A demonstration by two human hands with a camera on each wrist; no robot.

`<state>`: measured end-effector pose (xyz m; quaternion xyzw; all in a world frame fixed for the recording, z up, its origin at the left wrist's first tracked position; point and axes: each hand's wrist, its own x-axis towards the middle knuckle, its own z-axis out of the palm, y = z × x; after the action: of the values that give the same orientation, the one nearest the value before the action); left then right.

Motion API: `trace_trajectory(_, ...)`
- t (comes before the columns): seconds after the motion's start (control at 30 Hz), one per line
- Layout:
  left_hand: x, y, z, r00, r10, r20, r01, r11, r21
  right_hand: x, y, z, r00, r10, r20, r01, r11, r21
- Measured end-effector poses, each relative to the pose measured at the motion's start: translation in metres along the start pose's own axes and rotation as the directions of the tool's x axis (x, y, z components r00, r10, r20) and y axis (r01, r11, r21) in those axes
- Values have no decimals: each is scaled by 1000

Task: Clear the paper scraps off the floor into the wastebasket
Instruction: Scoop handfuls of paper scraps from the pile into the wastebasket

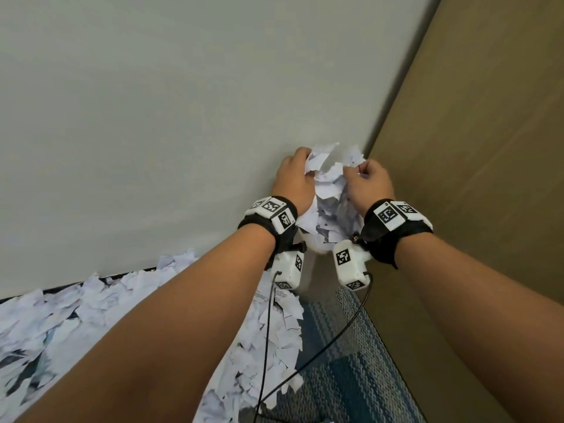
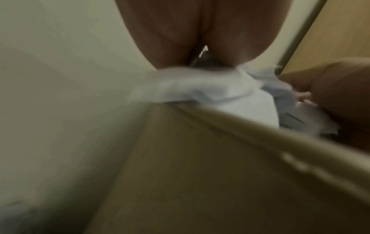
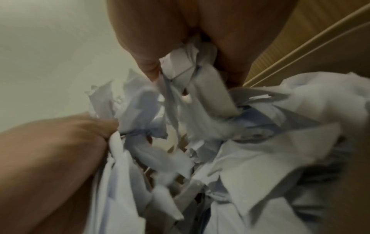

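- Many paper scraps (image 1: 61,315) lie in a loose drift along the left edge of the floor, against the foot of the white wall (image 1: 152,117); more of them run down the middle, beside the patterned blue carpet (image 1: 351,377).
- Left hand (image 1: 294,181): fingers curled over the top left of a bundle of scraps (image 1: 328,190), gripping it. Left wrist view is blurred, but white paper shows bunched under the palm, just above a beige rim.
- Bundle sits high, squeezed between both hands in the corner where the white wall meets a brown panel (image 1: 488,148).
- Wastebasket (image 2: 220,158): judged to be the beige body and rim right under the left hand in the left wrist view. In the head view it is almost wholly hidden behind hands and wrist cameras, so how full it is cannot be told.
- Right hand (image 1: 370,183): fingers and thumb closed on the right side of the same bundle; right wrist view shows torn strips pinched at the fingertips (image 3: 152,69) and a tangle of paper below.
- Step in hand, as judged: dropping or packing this load into the basket. Task far from finished, given the drift on the floor.
- Risks:
  - loose pieces at the bundle's edge slipping out and falling outside the rim, because the hold is a squeeze on uneven scraps;
  - paper springing up and spilling over if pressed in unevenly;
  - dangling black cables (image 1: 268,331) snagging floor scraps on the next reach.
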<state>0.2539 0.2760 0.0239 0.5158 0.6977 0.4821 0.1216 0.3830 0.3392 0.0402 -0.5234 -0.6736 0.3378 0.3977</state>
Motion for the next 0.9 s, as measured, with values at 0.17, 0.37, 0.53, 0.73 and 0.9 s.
trace_trajectory(0.17,-3,-10,-12,987,-41,158,41,999,5,2,3,-3,999,33,39,-31,999,-39)
trace_trajectory(0.37,-11,-1,-1,864,8,503,-215,910,355,-2,14,-10,943,121,310,20,909,-416)
trace_trajectory(0.53,-13,4,10,797,-70,600,-271,846,459,-7,4,-12,884,179,432,155,759,-632)
trace_trajectory(0.73,2,15,-21,857,-65,512,-111,946,305,8,-20,-25,944,100,316,149,724,-674)
trace_trajectory(0.9,9,-1,-45,769,-178,614,-226,822,522,7,-24,-19,886,209,414,162,698,-698)
